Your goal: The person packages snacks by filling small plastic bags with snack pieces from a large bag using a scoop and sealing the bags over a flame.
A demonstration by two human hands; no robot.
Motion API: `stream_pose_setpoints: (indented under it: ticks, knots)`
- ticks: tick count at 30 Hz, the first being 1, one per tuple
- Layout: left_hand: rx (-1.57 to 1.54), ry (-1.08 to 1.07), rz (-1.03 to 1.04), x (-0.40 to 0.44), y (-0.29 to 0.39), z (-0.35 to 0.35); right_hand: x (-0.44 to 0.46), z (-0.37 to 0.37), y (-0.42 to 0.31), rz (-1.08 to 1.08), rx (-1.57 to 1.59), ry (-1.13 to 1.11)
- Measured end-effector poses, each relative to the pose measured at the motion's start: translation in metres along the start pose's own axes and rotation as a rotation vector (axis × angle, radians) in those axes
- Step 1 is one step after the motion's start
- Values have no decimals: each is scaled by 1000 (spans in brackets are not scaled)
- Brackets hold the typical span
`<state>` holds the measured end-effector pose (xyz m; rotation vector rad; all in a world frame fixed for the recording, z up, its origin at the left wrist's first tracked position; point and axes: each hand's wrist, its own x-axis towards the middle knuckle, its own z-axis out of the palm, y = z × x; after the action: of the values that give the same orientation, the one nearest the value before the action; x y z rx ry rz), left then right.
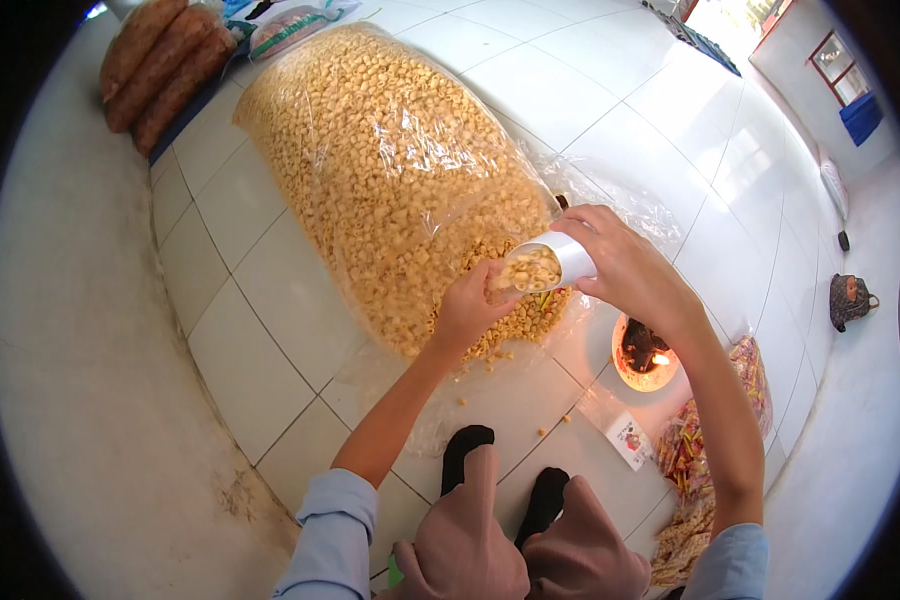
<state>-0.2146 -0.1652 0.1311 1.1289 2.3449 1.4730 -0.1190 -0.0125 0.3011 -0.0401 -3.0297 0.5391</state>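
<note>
My right hand (620, 255) grips a white cup (575, 258), tilted with its mouth toward the left. Small ring-shaped snack pieces (532, 270) fill the mouth of the cup and blur as they spill to the left. Right at the cup's mouth, my left hand (470, 300) is closed on what looks like a small clear plastic bag (500, 290), partly hidden by the fingers. Beneath both hands lies the open end of a huge clear sack (390, 170) full of the same snack, with loose pieces around its mouth.
A lit flame burns in a shallow bowl (628, 378) near my right forearm. Beside it are a small printed packet (630, 440) and a bag of colourful sachets (685, 445). Filled brown bags (160, 70) stand by the left wall. My feet (465, 450) rest on the tiled floor.
</note>
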Motion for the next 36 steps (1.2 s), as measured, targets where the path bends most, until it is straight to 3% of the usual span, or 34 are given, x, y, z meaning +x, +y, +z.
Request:
stream_pose_setpoints:
  ticks: [16, 18, 20, 23, 26, 29, 32, 34, 36]
  knots:
    - [-245, -79, -27, 3, -14, -5, 7, 0, 0, -29, 22, 62]
    - [-269, -100, -56, 2, -18, -6, 8, 0, 5, 94, 82, 194]
    - [-481, -125, -174, 1, -23, -10, 8, 32, 34, 120, 75, 180]
    - [-529, -165, -199, 3, -34, -20, 3, 122, 87, 188, 157, 150]
    - [-494, -152, -166, 4, -38, -32, -13, 210, 94, 272, 306, 193]
    - [-301, -161, -167, 7, -43, -39, -15, 246, 84, 328, 482, 216]
    - [-279, -128, -199, 8, -36, -40, -3, 242, 75, 219, 252, 365]
    - [-233, -92, -140, 9, -40, -36, 16, 193, 55, 136, 455, 471]
    - [-193, -53, -79, 10, -39, -31, 25, 143, 25, 61, 500, 426]
